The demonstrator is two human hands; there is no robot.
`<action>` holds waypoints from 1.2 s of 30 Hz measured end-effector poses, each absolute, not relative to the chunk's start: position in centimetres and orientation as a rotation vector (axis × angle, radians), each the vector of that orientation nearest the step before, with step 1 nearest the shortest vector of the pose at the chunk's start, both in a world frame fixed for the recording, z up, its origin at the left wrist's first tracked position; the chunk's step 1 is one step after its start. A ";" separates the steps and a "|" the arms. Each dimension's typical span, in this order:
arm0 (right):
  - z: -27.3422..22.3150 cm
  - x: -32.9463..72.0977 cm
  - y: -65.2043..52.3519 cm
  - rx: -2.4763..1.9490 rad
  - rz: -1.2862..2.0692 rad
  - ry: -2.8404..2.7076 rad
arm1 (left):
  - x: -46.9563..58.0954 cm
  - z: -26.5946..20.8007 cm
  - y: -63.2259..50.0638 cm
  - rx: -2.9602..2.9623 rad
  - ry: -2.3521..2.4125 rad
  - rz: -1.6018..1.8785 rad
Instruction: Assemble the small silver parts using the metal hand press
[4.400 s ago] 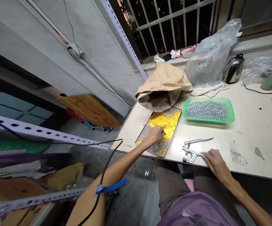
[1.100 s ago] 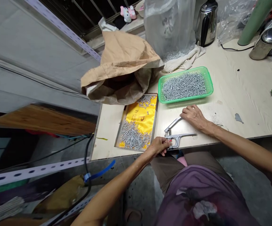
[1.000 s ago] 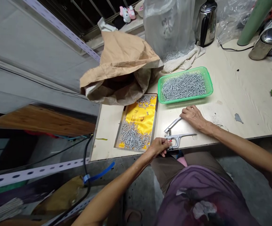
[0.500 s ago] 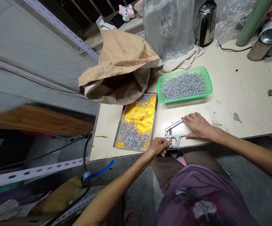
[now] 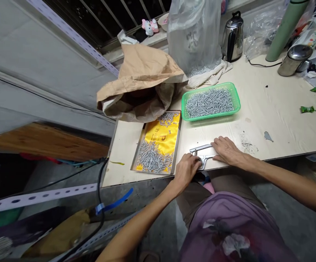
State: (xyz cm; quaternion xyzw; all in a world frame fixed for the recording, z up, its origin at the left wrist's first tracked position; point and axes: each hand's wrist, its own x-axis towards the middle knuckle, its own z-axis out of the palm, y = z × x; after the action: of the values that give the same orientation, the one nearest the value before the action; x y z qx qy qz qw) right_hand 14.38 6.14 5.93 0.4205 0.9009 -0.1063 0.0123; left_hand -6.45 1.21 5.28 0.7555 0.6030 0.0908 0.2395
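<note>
Silver snap-fastener pliers (image 5: 207, 158) lie at the table's front edge, with a small spring between their arms. My right hand (image 5: 225, 150) is wrapped round the handle ends on the right. My left hand (image 5: 186, 168) is closed at the jaw end, its fingertips bent against the tool; whatever they pinch is hidden. Just left of that hand is a shallow tray (image 5: 176, 154) with a yellow printed lining and heaps of small silver screw-like pieces (image 5: 154, 156). Beyond the pliers stands a green plastic basket (image 5: 212, 115) filled with similar metal pieces.
A crumpled brown paper bag (image 5: 147, 72) gapes open behind the tray. A clear plastic bag (image 5: 193, 40), a steel kettle (image 5: 233, 38), a white cloth (image 5: 211, 75), a green flask (image 5: 285, 32) and a metal cup (image 5: 294, 60) stand farther back. Green wrapped sweets (image 5: 307, 109) lie right.
The pliers' handles have come closer together, squeezed by my right hand. My left hand has shifted slightly up and over the jaw end, covering more of it. The camera view has tilted slightly.
</note>
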 end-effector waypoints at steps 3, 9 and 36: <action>6.0 14.1 5.9 1.343 -0.323 2.769 | -4.6 4.6 2.6 2.338 1.413 0.234; 5.5 14.9 5.6 1.386 -0.393 2.766 | -3.3 3.9 5.4 2.507 1.165 0.075; 5.8 17.1 7.3 1.281 -0.410 2.855 | -2.1 2.2 3.6 2.506 1.367 0.361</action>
State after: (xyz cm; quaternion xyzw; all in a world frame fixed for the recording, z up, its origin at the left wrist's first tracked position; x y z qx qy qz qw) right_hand 17.13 7.29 5.83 0.4060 0.9046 -0.1298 -0.0073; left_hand -2.09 3.59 2.19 0.8633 0.4709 0.1245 0.1318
